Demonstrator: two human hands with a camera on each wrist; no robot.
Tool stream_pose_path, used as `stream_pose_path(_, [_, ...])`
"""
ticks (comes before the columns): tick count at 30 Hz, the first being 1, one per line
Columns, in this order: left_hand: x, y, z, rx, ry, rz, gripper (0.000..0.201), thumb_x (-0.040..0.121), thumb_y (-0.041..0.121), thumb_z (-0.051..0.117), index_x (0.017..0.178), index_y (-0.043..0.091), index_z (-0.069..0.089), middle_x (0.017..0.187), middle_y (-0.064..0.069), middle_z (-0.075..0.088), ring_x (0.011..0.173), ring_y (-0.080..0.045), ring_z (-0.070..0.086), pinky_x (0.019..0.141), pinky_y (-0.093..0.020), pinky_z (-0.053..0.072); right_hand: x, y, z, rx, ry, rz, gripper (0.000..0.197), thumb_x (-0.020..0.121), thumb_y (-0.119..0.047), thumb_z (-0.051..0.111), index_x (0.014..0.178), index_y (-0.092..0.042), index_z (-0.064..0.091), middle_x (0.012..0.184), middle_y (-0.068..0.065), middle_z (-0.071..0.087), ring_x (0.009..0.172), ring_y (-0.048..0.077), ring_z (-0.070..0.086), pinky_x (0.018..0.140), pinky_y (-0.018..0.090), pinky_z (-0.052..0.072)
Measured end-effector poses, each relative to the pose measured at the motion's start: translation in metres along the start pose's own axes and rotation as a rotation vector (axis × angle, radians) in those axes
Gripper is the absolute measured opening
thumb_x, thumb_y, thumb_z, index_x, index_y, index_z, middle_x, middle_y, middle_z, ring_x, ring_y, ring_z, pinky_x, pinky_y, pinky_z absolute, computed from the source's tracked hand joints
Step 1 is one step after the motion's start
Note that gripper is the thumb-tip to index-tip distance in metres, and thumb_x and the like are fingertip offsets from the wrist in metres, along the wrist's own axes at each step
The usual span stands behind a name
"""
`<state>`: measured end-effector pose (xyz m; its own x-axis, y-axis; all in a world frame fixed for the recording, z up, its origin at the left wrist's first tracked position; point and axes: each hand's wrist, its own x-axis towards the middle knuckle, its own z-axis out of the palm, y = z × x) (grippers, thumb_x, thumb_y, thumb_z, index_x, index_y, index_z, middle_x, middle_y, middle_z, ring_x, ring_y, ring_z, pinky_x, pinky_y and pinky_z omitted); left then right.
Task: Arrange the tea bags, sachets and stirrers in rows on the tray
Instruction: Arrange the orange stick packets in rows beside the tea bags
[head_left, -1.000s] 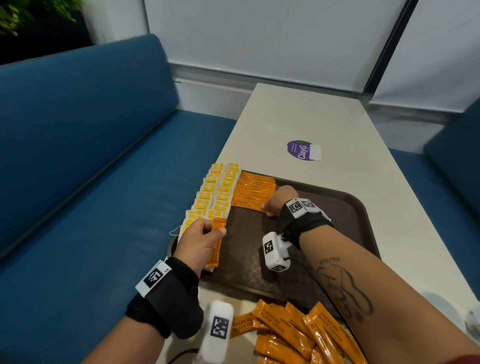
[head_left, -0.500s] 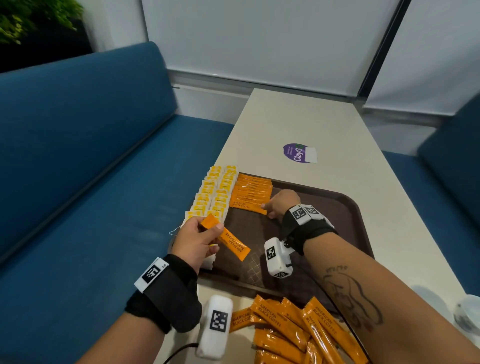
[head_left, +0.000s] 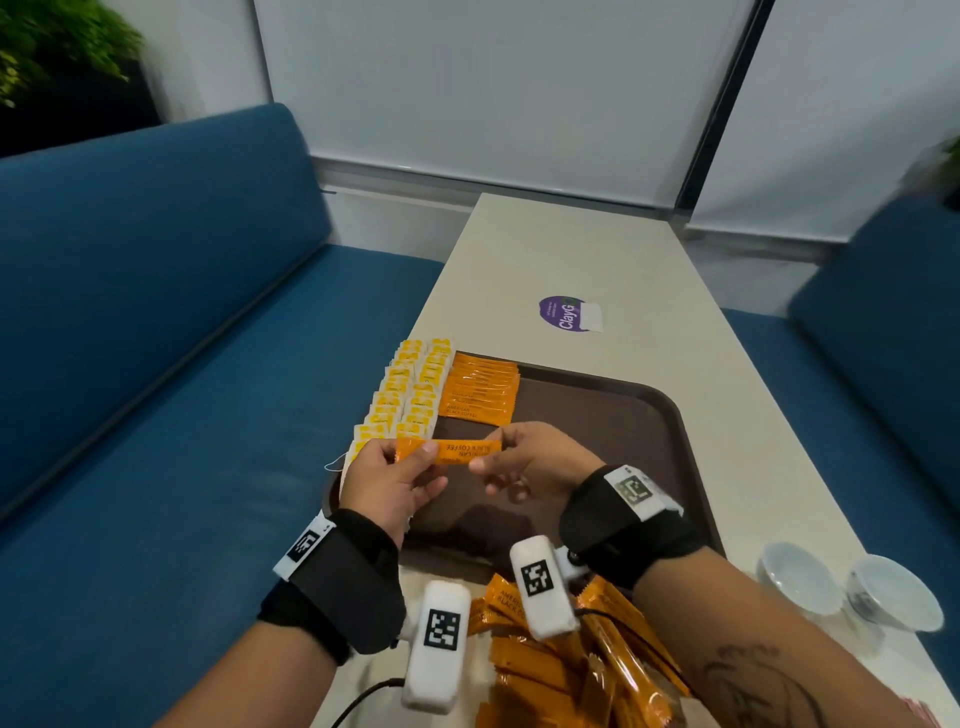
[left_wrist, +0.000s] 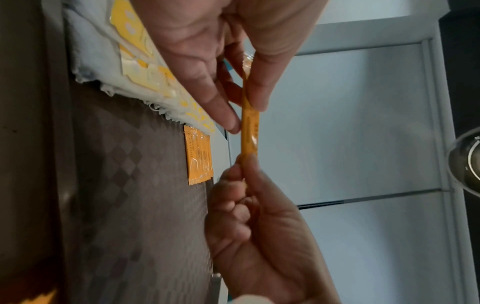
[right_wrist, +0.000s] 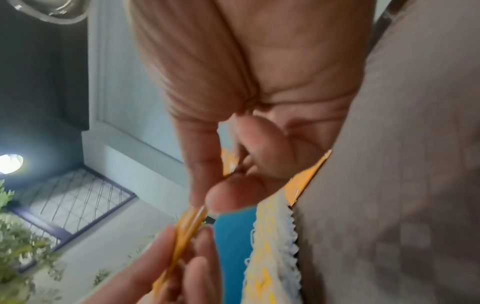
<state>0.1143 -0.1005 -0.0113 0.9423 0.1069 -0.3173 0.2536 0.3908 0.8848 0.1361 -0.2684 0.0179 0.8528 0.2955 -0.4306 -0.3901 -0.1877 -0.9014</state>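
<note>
An orange coffee sachet (head_left: 457, 451) (left_wrist: 249, 131) (right_wrist: 188, 224) hangs level above the brown tray (head_left: 613, 410), held at both ends. My left hand (head_left: 395, 467) (left_wrist: 233, 86) pinches its left end and my right hand (head_left: 524, 457) (left_wrist: 246, 181) (right_wrist: 215, 181) pinches its right end. On the tray's far left lie two rows of yellow-and-white tea bags (head_left: 410, 389) (left_wrist: 145, 78) (right_wrist: 272, 257). Beside them sits a row of orange sachets (head_left: 480, 387) (left_wrist: 198, 158). No stirrers show.
A loose heap of orange sachets (head_left: 561, 660) lies on the table's near edge, under my wrists. Two small glass bowls (head_left: 852, 587) stand at the right. A purple sticker (head_left: 563, 312) marks the beige table (head_left: 623, 260). Blue benches (head_left: 156, 312) flank both sides.
My right hand left the sachet row and came back toward me to take the free end of the sachet. My left hand turned that sachet from slanting to level.
</note>
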Motion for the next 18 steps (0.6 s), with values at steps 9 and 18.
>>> stream_pose_path(9, [-0.011, -0.007, 0.005, 0.206, -0.067, -0.022, 0.021, 0.086, 0.010, 0.063, 0.072, 0.013, 0.048, 0.074, -0.005, 0.058, 0.069, -0.014, 0.056, 0.057, -0.025, 0.045, -0.006, 0.006, 0.032, 0.295, 0.049, -0.039, 0.016, 0.089, -0.008, 0.060, 0.076, -0.014, 0.056, 0.071, 0.003, 0.058, 0.060, 0.010, 0.054, 0.047, 0.020, 0.035])
stream_pose_path(18, [-0.006, -0.008, -0.006, 0.276, -0.094, -0.132, 0.007, 0.088, 0.011, 0.062, 0.085, 0.015, 0.057, 0.075, -0.003, 0.057, 0.069, -0.011, 0.054, 0.058, -0.024, 0.046, 0.026, -0.008, -0.011, -0.410, 0.300, 0.068, 0.014, 0.097, -0.007, 0.045, 0.108, -0.013, 0.051, 0.080, 0.007, 0.056, 0.056, 0.015, 0.054, 0.042, 0.024, 0.041])
